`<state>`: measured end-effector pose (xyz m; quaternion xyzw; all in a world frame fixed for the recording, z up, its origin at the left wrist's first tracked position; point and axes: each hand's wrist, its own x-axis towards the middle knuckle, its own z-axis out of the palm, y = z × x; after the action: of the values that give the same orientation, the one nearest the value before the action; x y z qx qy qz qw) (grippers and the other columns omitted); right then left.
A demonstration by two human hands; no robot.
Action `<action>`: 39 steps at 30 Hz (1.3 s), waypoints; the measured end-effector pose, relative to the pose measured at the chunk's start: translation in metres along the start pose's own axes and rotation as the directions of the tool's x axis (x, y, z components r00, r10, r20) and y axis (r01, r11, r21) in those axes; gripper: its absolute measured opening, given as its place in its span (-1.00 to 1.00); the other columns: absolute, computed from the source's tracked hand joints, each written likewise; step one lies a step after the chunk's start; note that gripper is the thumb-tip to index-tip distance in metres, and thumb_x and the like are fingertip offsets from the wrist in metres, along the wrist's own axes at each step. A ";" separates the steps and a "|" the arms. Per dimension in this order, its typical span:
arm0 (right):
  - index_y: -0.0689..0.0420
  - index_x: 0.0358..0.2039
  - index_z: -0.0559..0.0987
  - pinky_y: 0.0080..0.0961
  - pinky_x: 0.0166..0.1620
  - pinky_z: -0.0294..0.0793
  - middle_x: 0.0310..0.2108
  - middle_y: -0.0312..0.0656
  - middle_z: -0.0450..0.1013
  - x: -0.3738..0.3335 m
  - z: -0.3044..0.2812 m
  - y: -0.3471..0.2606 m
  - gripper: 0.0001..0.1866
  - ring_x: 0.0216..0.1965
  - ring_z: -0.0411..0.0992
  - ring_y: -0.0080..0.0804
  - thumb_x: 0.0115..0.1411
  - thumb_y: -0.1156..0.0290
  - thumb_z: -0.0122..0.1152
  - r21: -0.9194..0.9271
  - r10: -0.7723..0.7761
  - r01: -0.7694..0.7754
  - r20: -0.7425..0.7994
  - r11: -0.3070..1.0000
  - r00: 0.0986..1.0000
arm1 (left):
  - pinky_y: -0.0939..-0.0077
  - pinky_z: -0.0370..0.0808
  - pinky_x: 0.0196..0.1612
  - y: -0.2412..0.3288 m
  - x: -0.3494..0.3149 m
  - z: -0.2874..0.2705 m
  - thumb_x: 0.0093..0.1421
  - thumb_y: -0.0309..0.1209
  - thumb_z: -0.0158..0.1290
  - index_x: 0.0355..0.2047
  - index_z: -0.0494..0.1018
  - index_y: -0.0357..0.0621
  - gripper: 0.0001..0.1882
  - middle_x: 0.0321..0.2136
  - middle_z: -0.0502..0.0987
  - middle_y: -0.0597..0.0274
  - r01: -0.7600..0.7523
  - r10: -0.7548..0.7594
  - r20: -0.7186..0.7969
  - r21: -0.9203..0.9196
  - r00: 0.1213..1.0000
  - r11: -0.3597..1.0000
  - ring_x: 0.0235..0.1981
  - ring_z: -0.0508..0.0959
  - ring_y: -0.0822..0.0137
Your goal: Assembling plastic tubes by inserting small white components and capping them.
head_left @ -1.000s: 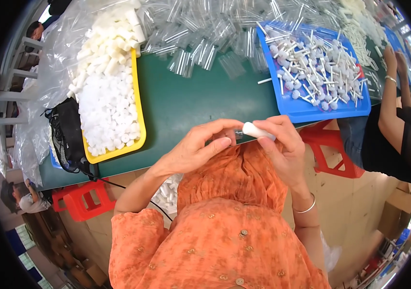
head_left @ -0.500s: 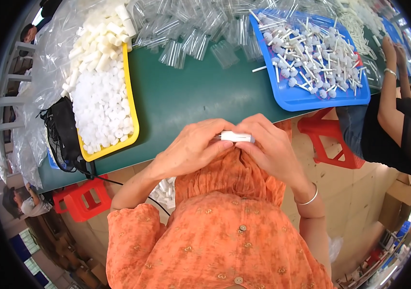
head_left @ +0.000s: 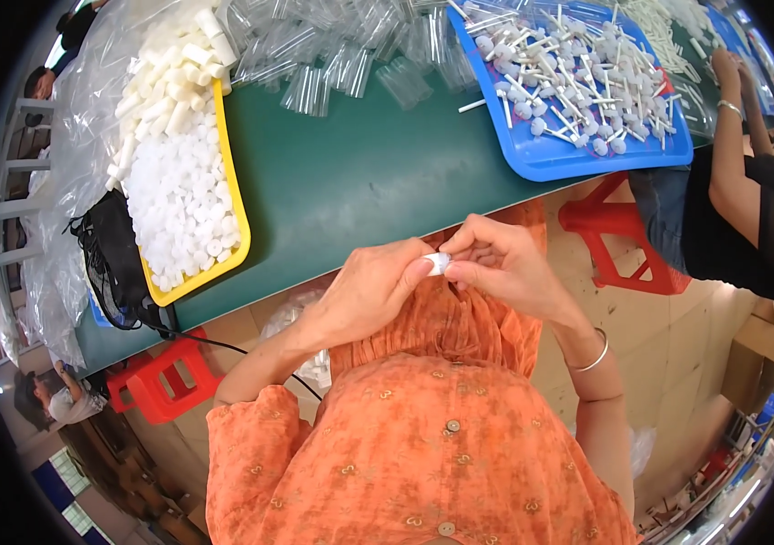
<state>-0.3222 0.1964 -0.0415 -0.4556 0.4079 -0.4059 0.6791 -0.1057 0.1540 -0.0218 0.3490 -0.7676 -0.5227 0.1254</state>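
The left hand (head_left: pixel 378 289) and the right hand (head_left: pixel 505 263) meet just off the near edge of the green table (head_left: pixel 359 182), above the lap of the person's orange garment (head_left: pixel 405 445), and between them sits a small white piece (head_left: pixel 438 263). Only its end shows; the rest is buried under the fingertips of both hands, so its full shape and length cannot be made out. The left fingers are curled together and pinch the piece from the left, while the right thumb and forefinger close on it from the right, the other right fingers folded behind them and partly out of sight. A thin metal bangle (head_left: pixel 591 359) circles the right wrist. On the table to the left lies a yellow tray (head_left: pixel 237 195) heaped with small white round caps (head_left: pixel 182 195), and longer white cylinders (head_left: pixel 173 68) spill over its far end, partly under a clear plastic bag (head_left: pixel 78 118) whose edge runs out of view. Clear tubes (head_left: pixel 332 54) lie scattered along the far side, cut off by the top rim. To the right a blue tray (head_left: pixel 550 159) holds white stick-ended pieces (head_left: pixel 559 73), too small to tell apart. Beyond it another person's arm (head_left: pixel 732 154) reaches toward the table, their hand barely visible at the rim. A black bag (head_left: pixel 114 259) hangs at the table's left corner.
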 end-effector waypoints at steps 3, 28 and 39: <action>0.29 -0.22 0.50 -0.69 -0.28 0.50 -0.32 -0.25 0.52 -0.005 0.003 0.001 -0.88 -0.34 0.48 -0.64 0.22 0.61 0.19 -0.181 0.051 -0.040 0.057 0.983 0.997 | 0.32 0.39 -0.38 -0.006 -0.006 0.010 0.38 -0.37 -0.13 -0.19 0.44 -0.24 -0.79 -0.46 0.49 0.06 -0.084 0.090 -0.046 0.129 0.995 0.988 -0.47 0.49 0.13; 0.04 -0.24 0.29 -0.74 -0.61 -0.01 -0.58 -0.43 0.17 -0.009 0.039 0.043 -0.68 -0.63 0.00 -0.73 0.47 0.07 -0.29 0.882 0.328 -0.077 -0.091 0.466 0.940 | 0.45 0.42 0.03 -0.023 0.027 0.064 0.38 -0.29 -0.07 -0.01 0.45 -0.28 -0.67 -0.10 0.55 0.25 0.232 -0.422 0.134 -0.954 0.897 0.192 -0.07 0.48 0.41; 0.06 -0.22 0.37 -0.72 -0.65 -0.08 -0.64 -0.47 0.09 -0.010 0.027 0.047 -0.66 -0.67 -0.05 -0.73 0.47 0.07 -0.27 0.934 0.410 -0.188 0.050 0.304 0.911 | 0.51 0.45 -0.14 -0.029 0.023 0.077 0.37 -0.34 -0.03 -0.28 0.48 -0.18 -0.81 -0.32 0.55 0.27 0.128 -0.521 0.029 -0.979 0.853 0.155 -0.30 0.51 0.47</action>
<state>-0.2927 0.2255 -0.0776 0.1317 0.2522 -0.4721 0.8344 -0.1530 0.1875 -0.0842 0.4340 -0.1540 -0.8297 0.3157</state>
